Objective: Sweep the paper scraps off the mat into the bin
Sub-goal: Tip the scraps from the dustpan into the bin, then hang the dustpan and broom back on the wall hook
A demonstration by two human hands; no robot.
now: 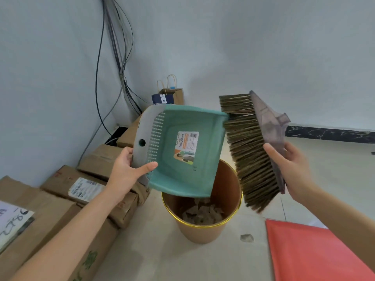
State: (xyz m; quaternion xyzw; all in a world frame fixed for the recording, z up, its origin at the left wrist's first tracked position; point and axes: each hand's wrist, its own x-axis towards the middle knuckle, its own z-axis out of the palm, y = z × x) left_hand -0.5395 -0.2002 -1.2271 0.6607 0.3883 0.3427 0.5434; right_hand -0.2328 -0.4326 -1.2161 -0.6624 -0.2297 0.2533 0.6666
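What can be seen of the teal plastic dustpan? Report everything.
The teal plastic dustpan has a grey comb-toothed back edge with a round hole and a printed label inside. It looks empty. The left hand grips its grey edge, tipping it steeply, lip down, over the round tan bin holding paper scraps. The brown broom bristles touch its upper corner.

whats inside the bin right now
Crumpled paper scraps lie at the bottom of the bin. The tilted dustpan above covers the far part of its inside.

left hand (129, 169) tilts dustpan (182, 151) over bin (203, 230) | right hand (292, 169) grips brush (249, 151)
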